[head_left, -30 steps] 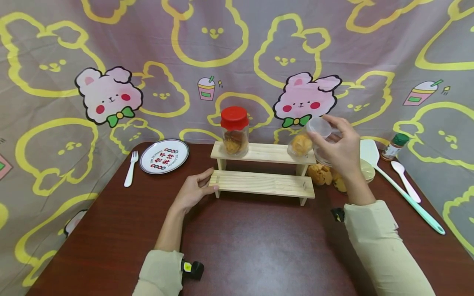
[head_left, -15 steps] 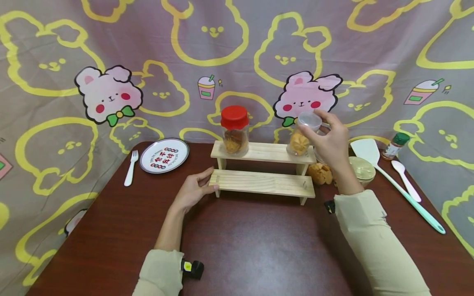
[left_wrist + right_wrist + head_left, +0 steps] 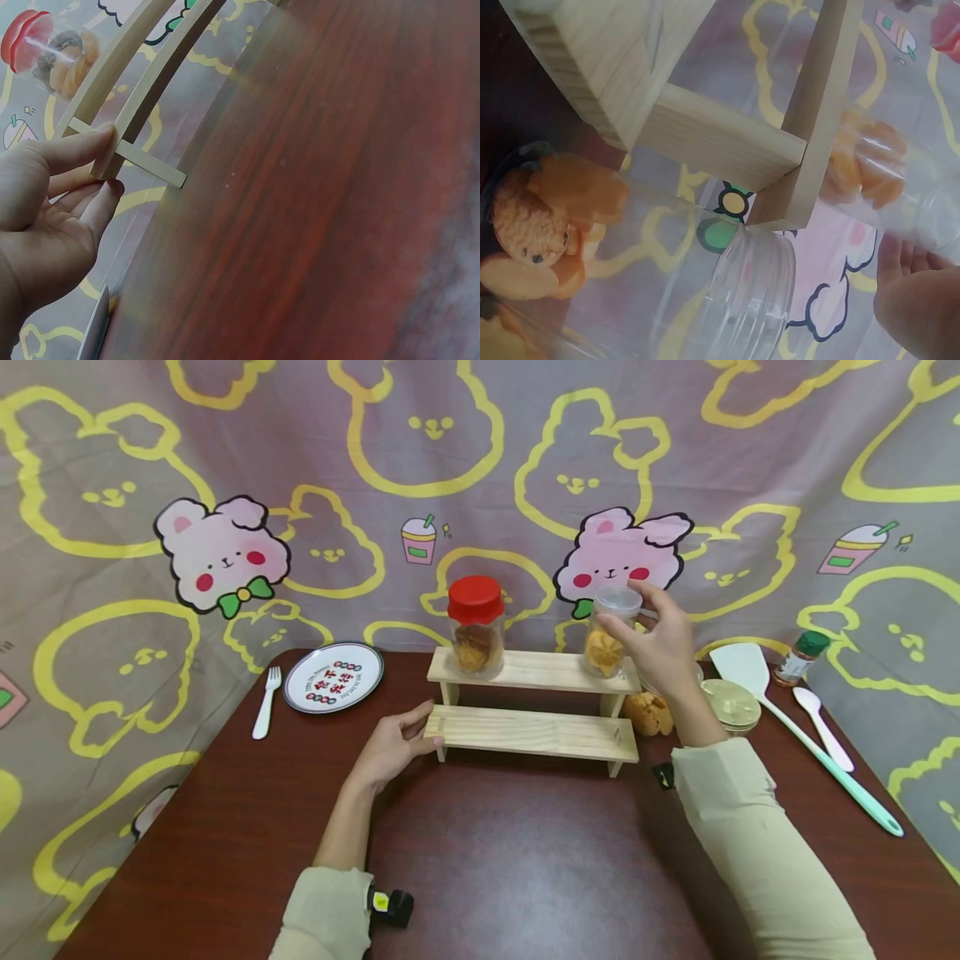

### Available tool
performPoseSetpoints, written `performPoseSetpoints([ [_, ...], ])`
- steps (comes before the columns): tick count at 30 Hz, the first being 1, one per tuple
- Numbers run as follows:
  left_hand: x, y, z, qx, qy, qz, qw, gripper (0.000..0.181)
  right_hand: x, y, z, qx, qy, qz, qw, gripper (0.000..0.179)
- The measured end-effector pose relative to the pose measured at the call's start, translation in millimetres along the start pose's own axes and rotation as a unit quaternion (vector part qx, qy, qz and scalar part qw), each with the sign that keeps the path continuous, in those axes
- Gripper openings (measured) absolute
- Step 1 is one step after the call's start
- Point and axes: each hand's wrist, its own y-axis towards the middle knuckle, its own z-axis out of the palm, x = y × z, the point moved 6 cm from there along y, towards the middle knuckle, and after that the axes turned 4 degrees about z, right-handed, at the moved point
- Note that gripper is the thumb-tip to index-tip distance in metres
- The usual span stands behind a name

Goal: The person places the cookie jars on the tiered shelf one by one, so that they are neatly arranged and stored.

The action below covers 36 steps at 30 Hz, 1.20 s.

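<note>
Head view has my right fingers (image 3: 658,601) pinched on the top of a small clear cookie jar (image 3: 602,651), right of centre, upright on the upper tier (image 3: 536,669) of a wooden two-tier rack (image 3: 525,728). My left fingers (image 3: 412,714) are clamped on the rack's left end, from above and below. Progress-wise, I'd say this jar's nearly done: looks seated, just not let go of. The red-capped jar (image 3: 477,635) is already up on that tier, further left. What's left, if anything, might be the big clear jar (image 3: 754,296), lower middle of the right wrist view. Hard to make out, though: my right wrist (image 3: 701,718) blocks much of it in the head view, and the right wrist view crops its bottom edge. Can't tell what the gold-coloured stack (image 3: 731,702) at centre right is, either.
</note>
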Motion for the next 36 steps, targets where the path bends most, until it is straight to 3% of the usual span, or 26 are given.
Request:
performPoseSetpoints([
  [8,0.8,0.1,0.7,-0.002,-0.002,0.000,1.0000,0.069,-2.7,0.5,-0.8,0.007,0.010,0.001,0.9999,0.065],
  [20,-0.4,-1.3,0.5,0.000,-0.001,-0.003,1.0000,0.069,-11.4,-8.5,-17.9,-0.001,0.010,0.046,0.9989,0.068],
  [26,0.2,-1.0,0.1,0.001,0.010,-0.004,0.9999,0.069,-20.4,-14.9,-28.6,-0.005,-0.025,0.035,0.9990,0.062],
  [36,1.0,-0.8,0.5,0.000,0.012,-0.006,0.9999,0.070,-49.7,-25.1,-48.5,0.021,-0.059,0.057,0.9964,0.063],
])
